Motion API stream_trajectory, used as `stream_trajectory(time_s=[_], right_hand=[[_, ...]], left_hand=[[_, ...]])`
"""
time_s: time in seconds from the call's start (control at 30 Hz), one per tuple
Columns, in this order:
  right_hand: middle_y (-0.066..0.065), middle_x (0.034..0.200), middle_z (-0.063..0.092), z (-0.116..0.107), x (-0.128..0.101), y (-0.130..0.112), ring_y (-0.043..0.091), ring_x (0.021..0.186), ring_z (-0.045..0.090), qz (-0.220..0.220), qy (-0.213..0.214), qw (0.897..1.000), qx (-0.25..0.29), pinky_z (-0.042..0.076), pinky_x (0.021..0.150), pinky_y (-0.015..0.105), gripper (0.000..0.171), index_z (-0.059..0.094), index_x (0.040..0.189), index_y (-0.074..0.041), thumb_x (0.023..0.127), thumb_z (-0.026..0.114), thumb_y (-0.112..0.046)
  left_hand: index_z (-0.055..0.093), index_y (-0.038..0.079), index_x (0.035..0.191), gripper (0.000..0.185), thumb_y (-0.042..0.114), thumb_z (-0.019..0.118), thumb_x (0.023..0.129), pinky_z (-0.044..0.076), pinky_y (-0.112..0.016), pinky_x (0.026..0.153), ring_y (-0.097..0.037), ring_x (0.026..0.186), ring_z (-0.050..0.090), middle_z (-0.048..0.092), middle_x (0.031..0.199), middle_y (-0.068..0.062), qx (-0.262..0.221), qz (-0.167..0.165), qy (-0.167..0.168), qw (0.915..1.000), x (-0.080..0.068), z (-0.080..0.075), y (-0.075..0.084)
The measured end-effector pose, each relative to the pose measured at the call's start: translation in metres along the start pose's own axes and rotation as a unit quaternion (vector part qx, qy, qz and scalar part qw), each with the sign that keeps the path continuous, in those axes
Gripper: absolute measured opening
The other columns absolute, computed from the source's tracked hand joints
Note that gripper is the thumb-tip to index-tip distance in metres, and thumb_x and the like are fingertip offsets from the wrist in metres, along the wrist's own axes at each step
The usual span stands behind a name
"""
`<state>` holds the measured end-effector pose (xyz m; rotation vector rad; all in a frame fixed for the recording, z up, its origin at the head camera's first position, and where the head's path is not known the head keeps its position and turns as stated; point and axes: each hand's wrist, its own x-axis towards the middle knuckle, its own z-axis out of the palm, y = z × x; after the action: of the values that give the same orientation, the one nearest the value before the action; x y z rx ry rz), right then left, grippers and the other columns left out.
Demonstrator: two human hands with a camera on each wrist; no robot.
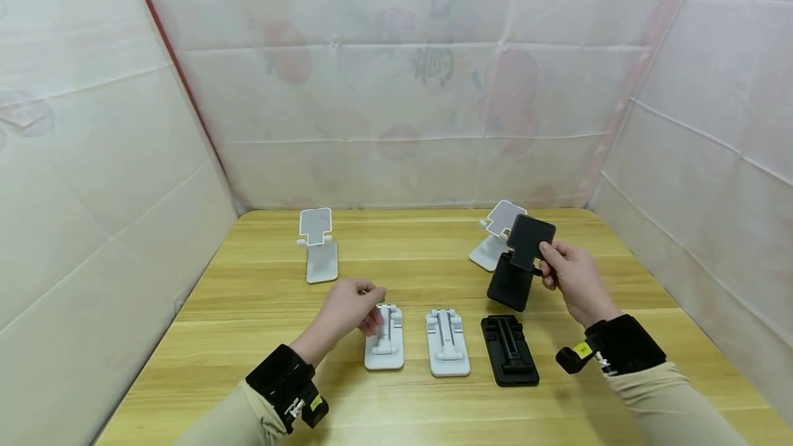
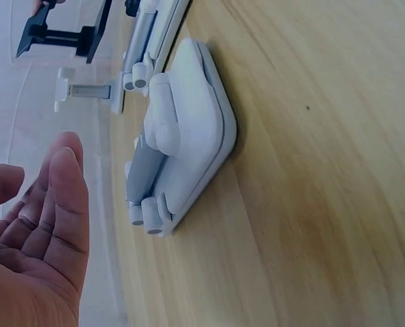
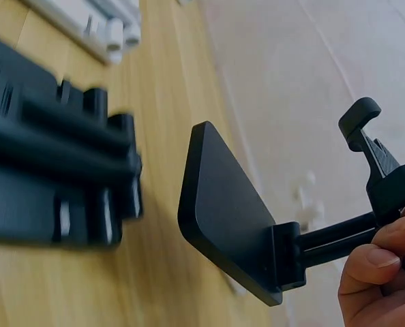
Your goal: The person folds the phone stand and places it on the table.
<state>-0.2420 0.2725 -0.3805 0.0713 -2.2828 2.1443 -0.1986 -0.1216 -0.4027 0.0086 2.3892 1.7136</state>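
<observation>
My right hand (image 1: 573, 282) pinches an unfolded black phone stand (image 1: 531, 238) by the side of its upper plate. In the right wrist view the stand's base (image 3: 223, 211) is tilted and off the table. Over the left folded white phone stand (image 1: 384, 358) hovers my left hand (image 1: 348, 310), its fingers loosely bent and holding nothing. The left wrist view shows a gap between that hand (image 2: 49, 238) and the folded stand (image 2: 196, 129). A second folded white phone stand (image 1: 449, 356) and a folded black phone stand (image 1: 513, 356) lie to the right in the same row.
Two unfolded white phone stands stand farther back, one at the left (image 1: 322, 266) and one at the right (image 1: 486, 253), partly behind the held black stand. The wooden table (image 1: 260, 377) meets hanging white sheets (image 1: 396, 109) at the back and sides.
</observation>
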Motion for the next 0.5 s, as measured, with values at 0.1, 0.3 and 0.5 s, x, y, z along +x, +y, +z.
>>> stream_trajectory(time_s=[0.1,0.3,0.5], right_hand=[[0.002,0.076,0.049,0.014,0.002,-0.006,0.013,0.064,0.045,-0.003,-0.012,1.000,0.001,0.044,0.053,0.023,0.034,0.048,0.095,-0.001,0.107,0.054,-0.033],[0.003,0.077,0.050,0.033,0.007,-0.012,0.014,0.065,0.045,-0.012,-0.030,0.999,-0.020,0.044,0.054,0.024,0.034,0.049,0.098,-0.001,0.108,0.052,-0.034],[0.003,0.078,0.049,0.046,0.012,-0.015,0.014,0.066,0.044,-0.024,-0.053,0.998,-0.031,0.043,0.056,0.026,0.035,0.048,0.100,-0.001,0.108,0.051,-0.035]], left_hand=[[0.070,-0.005,0.102,0.028,0.022,0.061,0.102,0.063,-0.037,0.053,-0.017,0.052,0.064,0.069,0.067,-0.013,-0.012,0.003,-0.001,0.9999,0.003,0.002,0.002],[0.070,-0.004,0.102,0.030,0.024,0.060,0.103,0.064,-0.036,0.057,-0.018,0.055,0.066,0.070,0.072,-0.015,-0.017,0.004,-0.012,0.9998,0.008,0.005,0.005],[0.070,-0.003,0.103,0.029,0.024,0.060,0.104,0.066,-0.040,0.063,-0.021,0.061,0.069,0.071,0.076,-0.015,-0.031,0.011,-0.022,0.9992,0.012,0.007,0.007]])
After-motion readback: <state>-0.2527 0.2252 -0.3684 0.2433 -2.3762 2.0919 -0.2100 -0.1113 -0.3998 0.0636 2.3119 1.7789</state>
